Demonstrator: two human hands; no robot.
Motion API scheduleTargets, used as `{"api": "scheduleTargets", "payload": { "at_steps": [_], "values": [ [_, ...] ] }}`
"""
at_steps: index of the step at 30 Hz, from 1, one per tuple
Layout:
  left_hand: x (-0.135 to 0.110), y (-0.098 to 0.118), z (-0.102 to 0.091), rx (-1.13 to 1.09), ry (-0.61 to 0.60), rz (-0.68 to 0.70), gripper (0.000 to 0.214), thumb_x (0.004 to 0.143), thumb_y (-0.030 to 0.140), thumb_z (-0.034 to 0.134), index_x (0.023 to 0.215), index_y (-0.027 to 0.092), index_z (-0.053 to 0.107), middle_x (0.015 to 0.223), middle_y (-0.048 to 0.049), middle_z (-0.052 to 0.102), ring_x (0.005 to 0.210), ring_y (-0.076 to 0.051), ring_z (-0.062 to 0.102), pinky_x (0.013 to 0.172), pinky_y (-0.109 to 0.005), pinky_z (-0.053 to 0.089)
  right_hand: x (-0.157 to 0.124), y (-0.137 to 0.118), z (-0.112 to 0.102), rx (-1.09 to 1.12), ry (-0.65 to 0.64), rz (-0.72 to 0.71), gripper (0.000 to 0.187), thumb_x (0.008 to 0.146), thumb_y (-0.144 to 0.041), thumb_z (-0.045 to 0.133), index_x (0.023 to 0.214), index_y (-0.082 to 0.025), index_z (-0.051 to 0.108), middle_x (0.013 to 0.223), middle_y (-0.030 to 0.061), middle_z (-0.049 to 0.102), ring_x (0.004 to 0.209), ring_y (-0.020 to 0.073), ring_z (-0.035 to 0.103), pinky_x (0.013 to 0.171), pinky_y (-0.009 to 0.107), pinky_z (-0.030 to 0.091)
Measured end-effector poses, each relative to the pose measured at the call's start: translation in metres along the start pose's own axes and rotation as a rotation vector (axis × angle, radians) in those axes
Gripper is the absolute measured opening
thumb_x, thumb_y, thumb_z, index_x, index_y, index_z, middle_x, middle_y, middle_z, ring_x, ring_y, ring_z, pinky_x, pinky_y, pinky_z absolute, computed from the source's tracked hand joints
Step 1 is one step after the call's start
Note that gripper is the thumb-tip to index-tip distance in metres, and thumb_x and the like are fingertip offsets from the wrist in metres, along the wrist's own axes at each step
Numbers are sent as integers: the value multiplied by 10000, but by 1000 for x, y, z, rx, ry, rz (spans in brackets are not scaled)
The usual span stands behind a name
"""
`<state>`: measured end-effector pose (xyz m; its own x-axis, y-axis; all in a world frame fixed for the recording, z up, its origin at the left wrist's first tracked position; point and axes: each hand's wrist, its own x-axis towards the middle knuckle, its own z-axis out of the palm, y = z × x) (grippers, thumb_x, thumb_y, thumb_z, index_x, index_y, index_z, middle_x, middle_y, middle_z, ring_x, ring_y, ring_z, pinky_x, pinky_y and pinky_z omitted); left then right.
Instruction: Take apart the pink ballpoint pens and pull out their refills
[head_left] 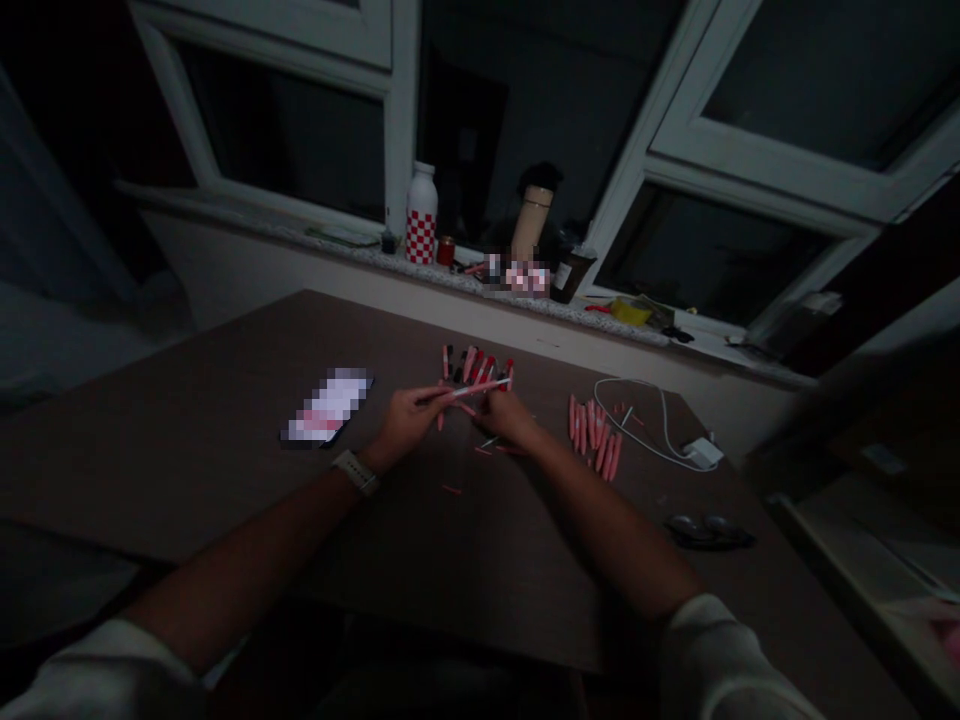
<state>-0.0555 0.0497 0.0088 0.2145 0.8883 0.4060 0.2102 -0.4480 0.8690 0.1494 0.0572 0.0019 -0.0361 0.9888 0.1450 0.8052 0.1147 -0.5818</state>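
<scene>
My left hand (411, 418) is closed around a thin pink pen (480, 387), which points right toward my right hand (507, 414). My right hand is curled, fingers down, at the pen's middle; what it holds I cannot make out. Both hands hover over the brown table (225, 470). Just behind them lies a cluster of red and pink pen parts (476, 365). To the right lies a row of several pink pen barrels (596, 435). Small pink bits (451, 489) are scattered near my hands. A watch (355, 472) sits on my left wrist.
A phone (328, 408) lies left of my hands. A white cable with charger (697, 452) and dark glasses (709, 532) lie at the right. The windowsill (360, 252) behind holds a checkered bottle (421, 215), a beige flask (531, 222) and small items. The room is dark.
</scene>
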Motion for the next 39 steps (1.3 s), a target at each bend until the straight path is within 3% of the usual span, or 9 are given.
{"api": "scheduleTargets", "payload": {
  "at_steps": [4, 8, 11, 14, 18, 24, 30, 39],
  "values": [
    [-2, 6, 0, 0, -39, 9, 356, 850, 426, 641, 990, 128, 776, 767, -66, 759, 696, -178, 664, 663, -260, 505, -1, 8, -9, 115, 41, 1, 216, 637, -177, 797, 571, -197, 593, 602, 27, 651, 624, 168, 616, 572, 241, 434],
    [-4, 13, 0, 21, -76, -8, 352, 863, 432, 624, 953, 129, 780, 663, -41, 717, 611, -148, 616, 584, -225, 458, -16, 25, -30, 322, 98, 30, 105, 698, -231, 716, 770, -175, 665, 623, 12, 667, 559, 144, 614, 507, 221, 439],
    [-6, 18, 1, 48, -129, -45, 339, 863, 423, 620, 967, 142, 778, 709, -42, 738, 609, -143, 617, 560, -215, 451, -44, 38, -45, 507, 161, 67, 201, 800, -326, 617, 935, -179, 638, 671, 7, 685, 529, 125, 616, 483, 216, 472],
    [-10, 21, 6, 70, -210, -42, 314, 866, 409, 625, 1002, 171, 778, 863, -54, 776, 752, -170, 680, 658, -226, 496, -81, 46, -55, 998, 231, 147, 291, 745, -325, 722, 1001, -226, 626, 787, 5, 729, 657, 150, 687, 555, 240, 547],
    [-15, 20, 17, 143, -269, -40, 310, 852, 407, 650, 1019, 180, 779, 917, -54, 781, 813, -192, 701, 720, -248, 517, -119, 51, -57, 1228, 316, 238, 285, 695, -297, 798, 908, -230, 621, 831, -7, 733, 737, 147, 716, 572, 209, 567],
    [-19, 15, 26, 216, -320, -10, 350, 856, 472, 641, 1039, 208, 780, 932, -44, 781, 810, -212, 708, 714, -265, 531, -128, 52, -50, 1254, 359, 233, 287, 691, -289, 817, 890, -233, 617, 881, 0, 736, 810, 160, 732, 631, 219, 592],
    [-17, 20, 24, 256, -303, -18, 317, 854, 443, 648, 1039, 221, 778, 918, -35, 780, 777, -203, 700, 741, -278, 537, -129, 52, -44, 1249, 333, 210, 268, 712, -306, 810, 891, -242, 622, 885, 2, 743, 810, 153, 729, 667, 226, 595],
    [-18, 19, 21, 289, -308, -19, 330, 869, 452, 629, 1063, 228, 773, 919, -33, 778, 764, -199, 686, 699, -262, 507, -130, 48, -43, 1285, 424, 226, 278, 664, -299, 834, 860, -244, 644, 864, -2, 739, 786, 157, 722, 655, 237, 594]
  ]
}}
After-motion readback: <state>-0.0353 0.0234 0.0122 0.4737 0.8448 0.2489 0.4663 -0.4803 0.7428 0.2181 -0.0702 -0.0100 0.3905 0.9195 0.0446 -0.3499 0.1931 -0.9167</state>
